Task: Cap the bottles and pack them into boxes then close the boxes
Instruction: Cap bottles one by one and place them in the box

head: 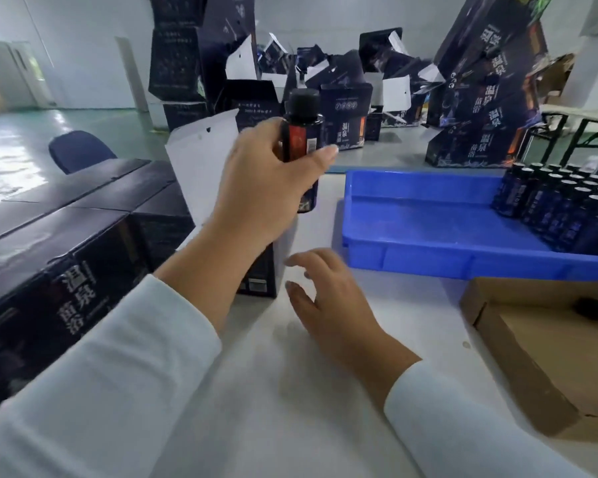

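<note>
While the left hand has its grip clamped round the bottle, cap already on, the bottle hangs upright, just above the open box that stands on the surface directly under the grip. White flap of that box stands up just behind the grip. Right hand is below and nearer than the grip, fingers apart and loosely curved, holding nothing, close to the box's side; can't tell if it touches.

Step in hand looks like dropping the bottle in. To do it well:
- steady the box with the right hand first, it's tall and narrow and will likely tip
- keep the bottle vertical, base centred over the mouth
- keep the flap out of the way
- lower, don't drop; release once the base is inside

More bottles sit in the tray, well to the right of the grip. Closed boxes lie left of it.
</note>
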